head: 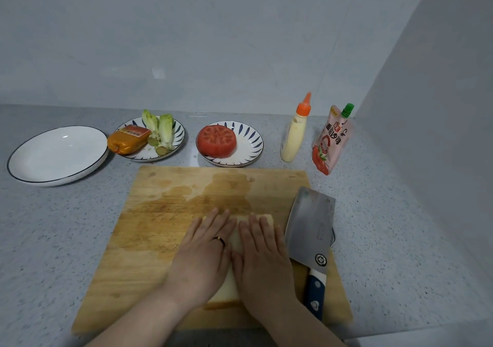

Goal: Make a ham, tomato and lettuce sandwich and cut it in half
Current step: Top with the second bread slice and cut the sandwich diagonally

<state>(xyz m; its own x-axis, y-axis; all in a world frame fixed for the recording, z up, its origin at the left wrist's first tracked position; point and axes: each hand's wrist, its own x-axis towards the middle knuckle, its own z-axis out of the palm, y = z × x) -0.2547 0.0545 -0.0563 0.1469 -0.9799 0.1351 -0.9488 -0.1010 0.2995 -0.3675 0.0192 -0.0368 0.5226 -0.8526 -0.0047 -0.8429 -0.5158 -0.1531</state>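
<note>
A sandwich (234, 242) topped with white bread lies on the wooden cutting board (160, 240). My left hand (202, 256) and my right hand (262, 261) lie flat on it side by side, fingers straight, pressing down and hiding most of the bread. A cleaver (310, 229) with a blue handle rests on the board just right of my right hand. Behind the board, a cut tomato (216, 141) sits on a patterned plate (250, 143). Another patterned plate (177, 133) holds lettuce (160, 130) and a wrapped ham (128, 139).
An empty white plate (57, 154) stands at the back left. A squeeze bottle of pale sauce (293, 133) and a ketchup pouch (330, 141) stand at the back right. A wall closes the counter on the right.
</note>
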